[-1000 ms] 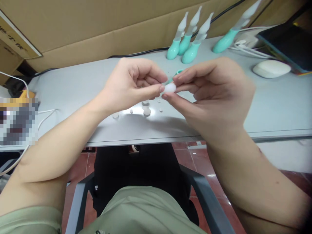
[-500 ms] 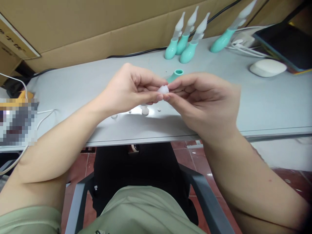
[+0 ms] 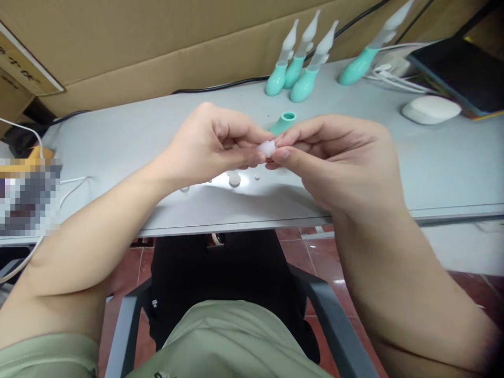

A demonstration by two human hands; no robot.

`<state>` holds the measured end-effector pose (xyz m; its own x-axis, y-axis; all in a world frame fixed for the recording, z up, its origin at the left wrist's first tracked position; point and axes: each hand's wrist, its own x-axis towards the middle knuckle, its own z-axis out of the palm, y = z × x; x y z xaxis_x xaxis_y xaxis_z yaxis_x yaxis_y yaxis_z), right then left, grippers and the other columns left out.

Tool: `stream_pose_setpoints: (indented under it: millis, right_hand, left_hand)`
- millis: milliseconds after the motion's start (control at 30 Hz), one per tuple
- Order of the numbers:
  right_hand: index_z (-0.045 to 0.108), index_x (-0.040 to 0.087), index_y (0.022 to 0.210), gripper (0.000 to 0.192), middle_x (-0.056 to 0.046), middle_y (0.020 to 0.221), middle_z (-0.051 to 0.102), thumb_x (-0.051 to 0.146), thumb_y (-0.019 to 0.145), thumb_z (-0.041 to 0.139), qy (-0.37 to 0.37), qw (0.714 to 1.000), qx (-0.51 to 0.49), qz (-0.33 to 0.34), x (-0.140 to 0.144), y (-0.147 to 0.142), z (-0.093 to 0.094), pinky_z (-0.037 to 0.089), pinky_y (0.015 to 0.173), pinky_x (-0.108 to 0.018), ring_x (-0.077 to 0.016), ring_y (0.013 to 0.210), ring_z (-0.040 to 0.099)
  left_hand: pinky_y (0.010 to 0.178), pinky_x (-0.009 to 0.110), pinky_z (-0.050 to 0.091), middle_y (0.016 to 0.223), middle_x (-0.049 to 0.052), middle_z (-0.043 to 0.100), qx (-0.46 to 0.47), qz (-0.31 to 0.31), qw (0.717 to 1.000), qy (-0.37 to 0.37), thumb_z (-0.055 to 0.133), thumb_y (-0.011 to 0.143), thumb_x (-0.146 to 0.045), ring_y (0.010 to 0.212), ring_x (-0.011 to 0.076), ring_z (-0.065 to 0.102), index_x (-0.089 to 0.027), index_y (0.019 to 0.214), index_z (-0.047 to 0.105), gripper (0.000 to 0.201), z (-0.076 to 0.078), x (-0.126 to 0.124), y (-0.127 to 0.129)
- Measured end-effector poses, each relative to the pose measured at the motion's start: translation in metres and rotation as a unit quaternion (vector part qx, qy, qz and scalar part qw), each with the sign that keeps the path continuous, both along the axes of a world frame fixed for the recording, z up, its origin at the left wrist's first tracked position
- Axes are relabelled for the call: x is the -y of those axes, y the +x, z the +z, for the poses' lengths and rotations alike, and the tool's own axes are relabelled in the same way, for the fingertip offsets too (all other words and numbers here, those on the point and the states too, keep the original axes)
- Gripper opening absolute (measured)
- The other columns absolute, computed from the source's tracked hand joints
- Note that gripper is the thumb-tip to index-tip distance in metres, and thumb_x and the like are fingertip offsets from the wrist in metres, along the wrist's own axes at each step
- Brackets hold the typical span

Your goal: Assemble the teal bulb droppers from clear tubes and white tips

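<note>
Between my fingertips, above the table, is a small translucent white plastic piece [image 3: 267, 148]. My left hand [image 3: 222, 139] pinches it from the left with thumb and forefinger. From the other side my right hand [image 3: 342, 157] grips its right end between thumb and forefinger, which hide part of it. Just behind the fingers lies a teal squeeze bulb [image 3: 282, 124] with its round mouth showing; the right hand covers part of it. Below the hands, small white parts rest on the table, among them a larger round one [image 3: 234, 180] and a tiny one [image 3: 257, 177].
Several teal nasal aspirators with white tips stand at the back, one [image 3: 305, 84] in a group and another [image 3: 360, 65] farther right. A white rounded case [image 3: 432, 109], a dark box [image 3: 464, 73] and white cables lie at right. Cardboard [image 3: 157, 42] walls the table's rear.
My right hand has shifted slightly right and turned, its fingertips regripping the white piece. That piece has moved a little right and down. My left hand has barely moved.
</note>
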<state>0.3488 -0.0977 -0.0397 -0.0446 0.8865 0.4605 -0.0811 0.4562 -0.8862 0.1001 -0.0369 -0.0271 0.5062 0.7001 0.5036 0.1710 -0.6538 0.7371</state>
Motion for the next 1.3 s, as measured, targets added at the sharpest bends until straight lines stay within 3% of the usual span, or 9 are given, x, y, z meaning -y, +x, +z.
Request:
stream_pose_setpoints:
  millis: [100,233,500,700,867,1100,1300]
  right_hand:
    - [0.094,0.028,0.087,0.04,-0.001,0.085,0.089,0.05,0.079,0.127,-0.045,0.998,-0.017,0.028,-0.005,0.0,0.001,0.078,0.077,-0.036,-0.0201,0.076,0.085]
    - [0.094,0.028,0.085,0.044,0.0,0.08,0.088,0.05,0.073,0.129,-0.088,0.994,-0.027,0.051,-0.009,0.001,0.004,0.079,0.074,-0.035,-0.0196,0.071,0.084]
    - [0.097,0.031,0.099,0.029,0.0,0.085,0.091,0.039,0.087,0.122,-0.08,0.996,-0.015,0.037,-0.009,0.004,-0.004,0.087,0.079,-0.042,-0.0247,0.076,0.093]
    - [0.104,0.04,0.107,0.016,0.001,0.101,0.097,0.043,0.098,0.117,-0.038,0.999,-0.014,-0.008,-0.004,-0.002,-0.011,0.092,0.093,-0.053,-0.0275,0.091,0.099]
    - [0.106,0.039,0.105,0.02,0.001,0.099,0.098,0.023,0.099,0.115,0.009,0.999,-0.027,-0.023,-0.003,-0.001,-0.012,0.089,0.087,-0.04,-0.0227,0.086,0.096]
    - [0.098,0.031,0.101,0.026,0.0,0.1,0.094,0.043,0.096,0.12,-0.095,0.995,0.036,0.012,0.0,0.007,0.005,0.089,0.102,-0.047,-0.0261,0.096,0.097]
    - [0.095,0.03,0.095,0.024,0.0,0.091,0.091,0.037,0.093,0.117,-0.089,0.994,0.053,-0.019,0.002,0.008,0.008,0.084,0.085,-0.041,-0.0224,0.085,0.093]
  left_hand:
    - [0.074,0.036,0.082,0.097,0.0,0.092,-0.01,0.031,0.999,0.014,0.114,0.101,-0.058,0.09,0.0254,0.097,-0.028,0.109,0.094,0.037,0.002,0.004,0.004]
    - [0.082,0.038,0.08,0.093,0.001,0.091,-0.035,0.053,0.996,0.062,0.113,0.1,-0.057,0.095,0.026,0.094,-0.029,0.105,0.094,0.034,0.003,0.002,0.005]
    - [0.084,0.039,0.073,0.092,0.003,0.092,-0.063,0.037,0.987,0.143,0.106,0.103,-0.04,0.084,0.0224,0.085,-0.031,0.108,0.099,0.012,0.0,-0.003,-0.004]
    - [0.082,0.039,0.077,0.096,0.001,0.089,-0.031,0.064,0.995,0.071,0.107,0.104,-0.039,0.089,0.0229,0.089,-0.029,0.113,0.096,0.018,-0.006,-0.005,0.003]
    - [0.083,0.039,0.08,0.1,0.002,0.091,-0.026,0.059,0.997,0.04,0.11,0.103,-0.04,0.092,0.0233,0.091,-0.025,0.111,0.093,0.024,-0.005,-0.001,0.007]
    - [0.094,0.041,0.079,0.104,0.0,0.092,-0.093,0.077,0.992,0.037,0.094,0.115,-0.037,0.097,0.0219,0.092,-0.024,0.117,0.095,0.013,0.013,0.018,0.006]
    - [0.093,0.044,0.071,0.094,0.005,0.087,-0.138,0.047,0.977,0.158,0.078,0.122,-0.04,0.095,0.0246,0.085,-0.027,0.112,0.097,0.025,0.013,0.014,0.003]
